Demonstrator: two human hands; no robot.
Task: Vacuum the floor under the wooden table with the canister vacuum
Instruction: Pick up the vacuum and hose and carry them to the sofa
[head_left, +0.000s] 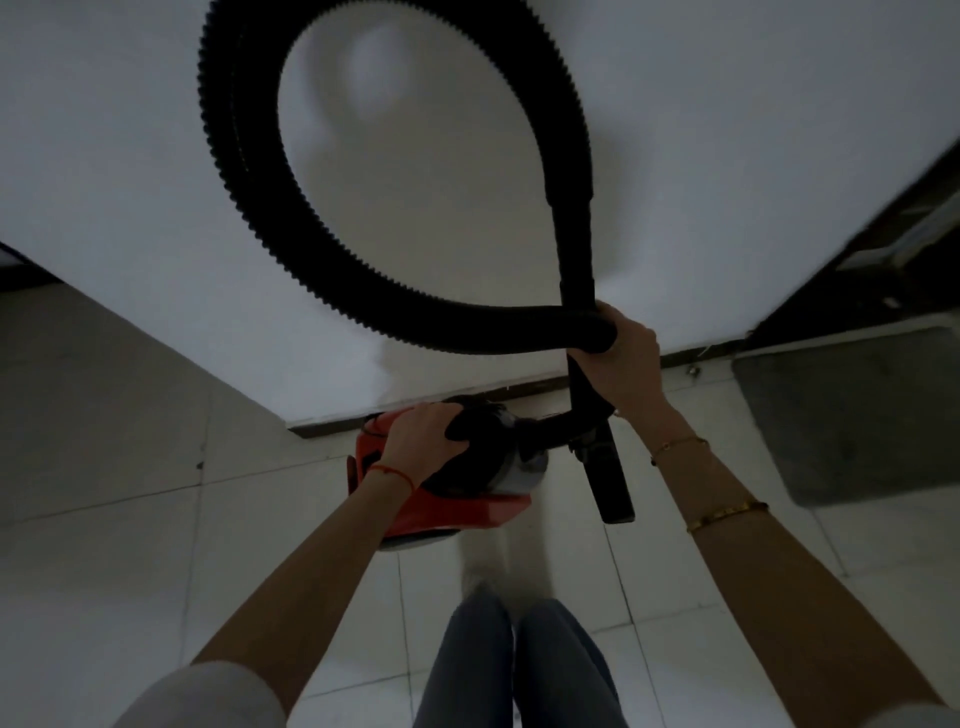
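A red and black canister vacuum (457, 512) hangs just above the tiled floor in the middle of the view. My left hand (423, 441) is shut on its black top handle. A black ribbed hose (244, 208) loops high in front of the white wall and comes back down to the right. My right hand (621, 353) is shut on the hose where it crosses the black wand. The wand's flat nozzle (613, 486) points down beside the canister. No wooden table is in view.
A white wall (130, 156) with a dark baseboard (332, 428) fills the upper view. A grey mat (852, 415) lies on the floor at the right, below a dark doorway (883, 249). Pale floor tiles (104, 545) spread left. My legs (519, 670) are at the bottom.
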